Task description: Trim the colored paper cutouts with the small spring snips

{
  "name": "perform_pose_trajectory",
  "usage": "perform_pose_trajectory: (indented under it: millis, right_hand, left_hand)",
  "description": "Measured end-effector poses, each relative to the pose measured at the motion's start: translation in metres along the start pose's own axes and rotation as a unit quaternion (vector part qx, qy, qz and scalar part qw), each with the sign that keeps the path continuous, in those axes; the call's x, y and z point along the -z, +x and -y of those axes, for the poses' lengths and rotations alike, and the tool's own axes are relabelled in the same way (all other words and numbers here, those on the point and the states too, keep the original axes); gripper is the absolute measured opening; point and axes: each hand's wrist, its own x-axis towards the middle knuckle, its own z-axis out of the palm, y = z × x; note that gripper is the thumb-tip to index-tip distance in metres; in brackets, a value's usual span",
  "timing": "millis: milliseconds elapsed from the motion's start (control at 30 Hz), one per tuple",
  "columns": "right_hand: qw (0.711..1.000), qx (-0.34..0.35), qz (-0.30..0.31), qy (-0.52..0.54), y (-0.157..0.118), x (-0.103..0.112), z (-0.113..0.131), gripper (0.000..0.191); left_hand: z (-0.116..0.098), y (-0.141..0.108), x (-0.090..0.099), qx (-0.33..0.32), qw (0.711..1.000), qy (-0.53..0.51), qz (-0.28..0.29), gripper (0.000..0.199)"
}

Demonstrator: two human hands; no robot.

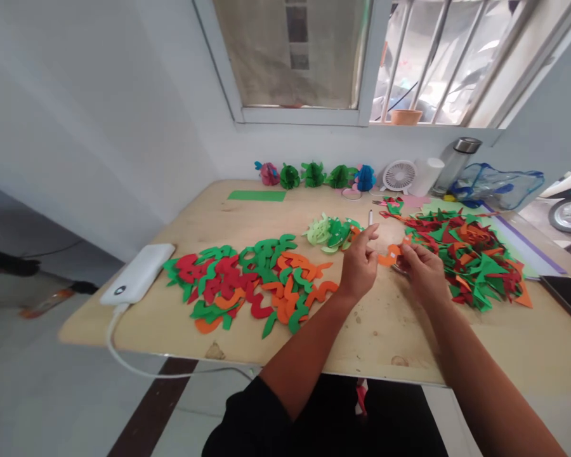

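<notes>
No text could be read, the dark oval mark (pixel 119 290) on the white rectangular plastic power bank (pixel 141 271) came up too small.

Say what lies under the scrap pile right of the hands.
A purple-edged white sheet shows at the right of the scrap pile; how far it runs beneath is hidden. Anything under the middle is covered.

Red, green and orange across a tan, brown-blotched surface (pixel 385 336)
On my feed, all three mix in the cut shapes (pixel 235 279) and scrap pile (pixel 476 254); I also see an orange piece (pixel 385 259) marked with white, a plain green strip (pixel 257 195) and a white power bank (pixel 140 273).
</notes>
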Motion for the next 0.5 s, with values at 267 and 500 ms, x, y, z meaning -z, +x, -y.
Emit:
perform_pose_trajectory:
  millis: [267, 500]
  right_hand:
    - [1.0, 0.009, -0.019, -0.016, 0.002, 0.002, -0.009, 0.026]
    - [0.994, 0.002, -0.03, -0.108, -0.005, -0.007, 0.007, 0.03]
  left_hand:
    - [-0.015, -0.001, 0.007, -0.077, 0.987, 0.13, -0.055, 0.056]
    - [-0.03, -0.007, 0.004, -0.212, 0.963, 0.157, -0.06, 0.046]
